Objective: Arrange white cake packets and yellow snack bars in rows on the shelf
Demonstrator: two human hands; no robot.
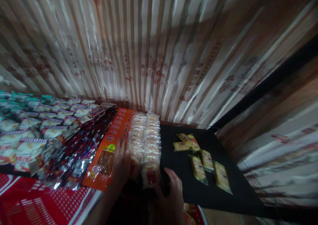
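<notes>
Two rows of clear-wrapped round rice crackers lie on a dark shelf, running away from me. My left hand rests flat against the left side of the rows, fingers stretched out, touching the near packets and the orange snack pack beside them. My right hand is at the near right end of the rows, fingers bent against the last packet with a red label. Whether it grips that packet is unclear in the dim light.
Several small yellow snack packets lie loose on the black surface to the right. Shiny dark foil packs and white-and-red wrapped packets fill the left. A striped satin cloth hangs behind. A red printed bag lies at the near left.
</notes>
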